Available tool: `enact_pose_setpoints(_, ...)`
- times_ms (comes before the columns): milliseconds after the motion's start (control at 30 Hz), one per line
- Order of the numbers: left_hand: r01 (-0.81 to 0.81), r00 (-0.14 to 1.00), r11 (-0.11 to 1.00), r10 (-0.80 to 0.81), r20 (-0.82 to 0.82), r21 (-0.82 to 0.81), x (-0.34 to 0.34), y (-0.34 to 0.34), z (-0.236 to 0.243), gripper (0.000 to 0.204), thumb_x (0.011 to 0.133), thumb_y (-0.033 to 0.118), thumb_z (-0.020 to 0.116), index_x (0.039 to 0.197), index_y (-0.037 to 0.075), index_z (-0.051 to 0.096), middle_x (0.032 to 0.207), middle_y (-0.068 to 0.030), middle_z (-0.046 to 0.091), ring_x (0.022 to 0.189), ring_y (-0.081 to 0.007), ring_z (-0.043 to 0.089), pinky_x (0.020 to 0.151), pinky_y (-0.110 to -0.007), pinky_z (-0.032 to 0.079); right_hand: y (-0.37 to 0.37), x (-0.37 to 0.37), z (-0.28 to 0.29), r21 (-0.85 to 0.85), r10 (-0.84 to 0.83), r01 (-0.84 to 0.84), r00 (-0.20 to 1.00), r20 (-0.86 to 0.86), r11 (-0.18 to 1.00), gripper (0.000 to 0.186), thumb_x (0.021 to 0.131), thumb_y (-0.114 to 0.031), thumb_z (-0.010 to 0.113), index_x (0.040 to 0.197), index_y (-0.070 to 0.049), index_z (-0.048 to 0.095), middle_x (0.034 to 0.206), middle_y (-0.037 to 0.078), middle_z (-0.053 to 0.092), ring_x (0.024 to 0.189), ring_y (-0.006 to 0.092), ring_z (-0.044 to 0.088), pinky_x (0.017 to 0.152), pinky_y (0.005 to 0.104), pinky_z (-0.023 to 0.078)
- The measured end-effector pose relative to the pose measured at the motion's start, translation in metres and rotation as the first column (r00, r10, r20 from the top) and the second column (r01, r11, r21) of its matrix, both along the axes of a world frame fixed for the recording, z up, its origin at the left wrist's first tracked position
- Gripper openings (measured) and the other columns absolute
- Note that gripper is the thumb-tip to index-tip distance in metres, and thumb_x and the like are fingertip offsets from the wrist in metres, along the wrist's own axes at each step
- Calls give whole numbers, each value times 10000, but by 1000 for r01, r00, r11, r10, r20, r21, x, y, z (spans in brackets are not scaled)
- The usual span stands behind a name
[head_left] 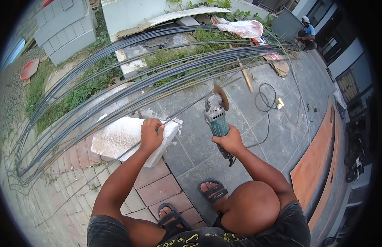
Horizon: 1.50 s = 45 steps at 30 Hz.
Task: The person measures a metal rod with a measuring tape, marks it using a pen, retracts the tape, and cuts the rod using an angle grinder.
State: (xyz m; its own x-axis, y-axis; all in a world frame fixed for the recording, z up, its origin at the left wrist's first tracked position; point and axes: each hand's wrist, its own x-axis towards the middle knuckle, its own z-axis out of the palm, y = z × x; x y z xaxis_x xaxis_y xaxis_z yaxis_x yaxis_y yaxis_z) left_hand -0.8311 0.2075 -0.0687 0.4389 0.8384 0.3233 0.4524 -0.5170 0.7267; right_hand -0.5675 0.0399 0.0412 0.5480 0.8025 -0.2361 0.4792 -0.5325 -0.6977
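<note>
My left hand [152, 135] is closed around a thin steel rod [188, 107]. The rod runs slantwise from the paving at lower left up toward the bundle of bars. Below that hand lies a white concrete block [119, 138] with crumbled edges. My right hand [229, 140] grips the teal body of an angle grinder [217, 119], its head pointing away from me. The grinder's brown cutting disc [221, 98] is close to the rod; whether they touch I cannot tell. A dark power cord [268, 128] trails off to the right.
Long steel bars [174, 59] stretch across the ground ahead, over weeds and slabs. A wooden stick [245, 76] lies beyond the grinder. Brown boards [316, 152] lean along the right side. Another person [308, 33] crouches at the far right. Grey tiles meet pink paving [162, 187] near my sandalled feet.
</note>
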Motion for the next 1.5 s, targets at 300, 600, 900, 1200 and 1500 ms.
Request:
enact_pose_setpoints(300, -10, 989, 1000, 11, -149, 12, 1, 5, 5, 284, 877, 149, 671, 1127, 245, 767, 1144, 32, 649, 1103, -229, 509, 997, -403, 310, 46, -12, -47, -54, 161, -158, 985, 56, 986, 755, 581, -400, 848, 1147, 61, 654, 998, 267, 714, 949, 379, 710, 836, 419, 566)
enact_pose_setpoints(600, -16, 992, 996, 4, -127, -88, 4, 9, 0, 298, 835, 121, 692, 1100, 220, 785, 1170, 33, 673, 1126, -213, 513, 1026, -380, 305, 70, -17, -46, -144, 202, -204, 979, -28, 968, 702, 598, -415, 841, 1114, 24, 657, 1000, 228, 724, 944, 372, 711, 842, 432, 571)
enact_pose_setpoints(900, -33, 996, 995, 25, -89, -91, 2, 12, -1, 286, 826, 124, 703, 1085, 208, 790, 1102, 16, 701, 1089, -217, 530, 1006, -364, 338, 73, -24, -46, -158, 204, -208, 978, -43, 965, 702, 597, -416, 847, 1111, 20, 651, 1032, 222, 721, 967, 371, 707, 854, 429, 573)
enact_pose_setpoints(1200, -49, 997, 993, 42, -64, -103, 5, 8, -3, 264, 837, 141, 700, 1065, 236, 795, 1100, 34, 697, 1079, -204, 534, 1007, -380, 306, 76, -29, -52, -165, 189, -185, 982, 8, 969, 723, 606, -430, 849, 1122, 35, 647, 1031, 230, 719, 970, 366, 705, 855, 426, 571)
enact_pose_setpoints(1500, -43, 996, 995, 36, -82, -92, 3, 9, 0, 258, 848, 162, 695, 1070, 246, 794, 1099, 36, 695, 1077, -201, 530, 1004, -386, 287, 78, -33, -54, -152, 179, -173, 983, 27, 973, 734, 593, -427, 853, 1112, 52, 653, 1030, 247, 716, 973, 373, 703, 855, 427, 565)
